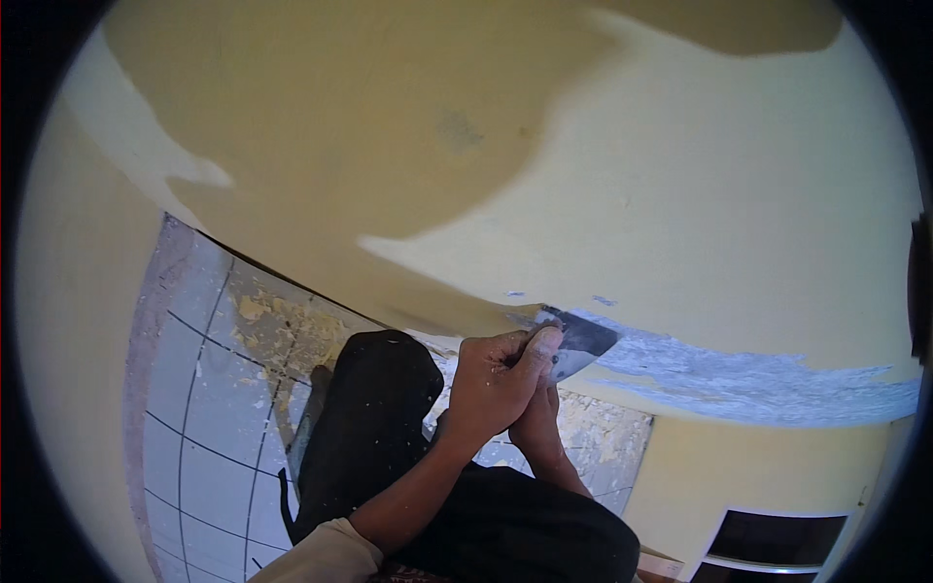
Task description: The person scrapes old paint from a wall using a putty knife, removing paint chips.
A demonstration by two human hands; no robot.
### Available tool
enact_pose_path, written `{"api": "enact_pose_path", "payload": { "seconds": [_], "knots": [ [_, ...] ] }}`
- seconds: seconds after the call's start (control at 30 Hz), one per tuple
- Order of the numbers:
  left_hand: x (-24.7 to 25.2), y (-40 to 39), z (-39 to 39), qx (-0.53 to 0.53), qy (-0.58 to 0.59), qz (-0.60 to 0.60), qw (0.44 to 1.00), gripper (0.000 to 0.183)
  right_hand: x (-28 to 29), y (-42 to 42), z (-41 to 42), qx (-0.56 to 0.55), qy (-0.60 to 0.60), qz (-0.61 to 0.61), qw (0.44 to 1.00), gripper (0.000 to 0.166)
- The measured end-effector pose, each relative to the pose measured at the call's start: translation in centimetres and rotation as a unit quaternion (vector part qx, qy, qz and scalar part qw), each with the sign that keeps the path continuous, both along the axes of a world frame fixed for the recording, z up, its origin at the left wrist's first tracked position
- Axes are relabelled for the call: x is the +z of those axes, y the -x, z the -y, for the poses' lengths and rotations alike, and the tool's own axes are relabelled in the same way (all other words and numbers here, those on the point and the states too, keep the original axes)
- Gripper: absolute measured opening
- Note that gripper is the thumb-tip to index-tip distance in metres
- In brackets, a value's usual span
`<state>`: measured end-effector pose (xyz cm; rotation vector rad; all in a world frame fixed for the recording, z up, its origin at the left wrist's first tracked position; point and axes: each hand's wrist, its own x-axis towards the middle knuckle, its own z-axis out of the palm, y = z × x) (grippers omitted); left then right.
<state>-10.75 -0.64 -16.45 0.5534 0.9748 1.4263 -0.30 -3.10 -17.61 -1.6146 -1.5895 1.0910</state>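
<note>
Both my hands are together on a metal scraper blade (587,341), a flat putty-knife type tool, whose edge meets the yellow painted wall (466,167). My left hand (499,379) lies uppermost, thumb and fingers pinching the blade. Partly hidden beneath it, my right hand (538,430) holds the tool from below; its fingers and the handle are mostly covered. To the right of the blade runs a long band of bare, whitish wall (736,375) with ragged paint edges. Small chipped spots (603,300) show just above the blade.
Yellow paint flakes (291,321) lie on the white tiled floor (211,430), along the wall's foot and between my knees. My bent legs in dark trousers (372,415) are close to the wall. A dark-paned window or opening (776,539) shows at the lower right.
</note>
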Motion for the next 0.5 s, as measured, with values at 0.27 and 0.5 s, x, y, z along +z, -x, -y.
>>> {"api": "enact_pose_path", "payload": {
  "seconds": [0.27, 0.5],
  "knots": [
    [-0.7, -0.1, 0.5, 0.004, 0.045, 0.046, 0.998, 0.037, 0.8, 1.6, 0.0, -0.106, 0.124, -0.021, 0.986, 0.04],
    [-0.8, -1.5, 0.1, -0.009, 0.015, 0.053, 0.998, 0.041, 0.1, 0.2, 0.0, -0.156, 0.028, -0.029, 0.987, 0.035]
  ]
}}
